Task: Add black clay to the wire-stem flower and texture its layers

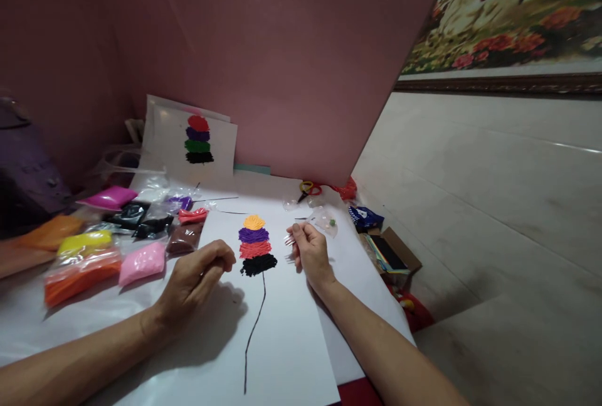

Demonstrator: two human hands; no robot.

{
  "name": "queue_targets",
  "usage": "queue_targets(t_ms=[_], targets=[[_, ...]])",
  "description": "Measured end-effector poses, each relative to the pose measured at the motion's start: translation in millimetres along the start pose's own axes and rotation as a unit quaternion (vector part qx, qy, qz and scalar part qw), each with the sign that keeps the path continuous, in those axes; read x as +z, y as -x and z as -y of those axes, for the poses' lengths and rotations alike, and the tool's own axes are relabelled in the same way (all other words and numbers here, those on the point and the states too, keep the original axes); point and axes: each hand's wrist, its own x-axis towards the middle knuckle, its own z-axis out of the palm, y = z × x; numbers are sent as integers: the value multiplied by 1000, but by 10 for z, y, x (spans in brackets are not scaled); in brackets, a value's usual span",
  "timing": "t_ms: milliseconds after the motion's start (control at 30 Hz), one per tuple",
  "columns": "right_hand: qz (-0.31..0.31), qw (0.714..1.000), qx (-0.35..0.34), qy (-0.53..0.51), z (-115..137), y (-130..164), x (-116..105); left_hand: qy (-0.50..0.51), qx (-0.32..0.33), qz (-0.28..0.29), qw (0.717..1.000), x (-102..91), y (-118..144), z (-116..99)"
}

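Clay packets (94, 249) crowd the bench's (56, 324) left edge | your left hand (195, 280) rests on the white sheet (282, 331), fingers curled shut on nothing visible | stacked yellow, purple, red, black clay figure (255, 245) sits between your hands | your right hand (310, 252), fingers pinching a small white fork-like tool (288, 240).

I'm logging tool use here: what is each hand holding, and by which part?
The right hand pinches a small white fork-like tool by its handle end. The left hand holds nothing visible.
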Motion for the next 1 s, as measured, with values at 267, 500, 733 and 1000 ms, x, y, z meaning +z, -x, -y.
queue_targets(t_ms=[267, 500, 733, 1000], targets=[[20, 999, -35, 3, -19, -6, 8, 23, -32, -9, 999, -12, -36, -15], [26, 998, -47, 14, -27, -21, 7, -7, -46, -1, 999, -24, -44, -57], [2, 999, -42, 25, -32, -25, 15, 35, -48, -26, 998, -2, -19, 67], [-20, 998, -36, 52, -22, -48, -3, 41, -31, -26, 998, -3, -42, 6]])
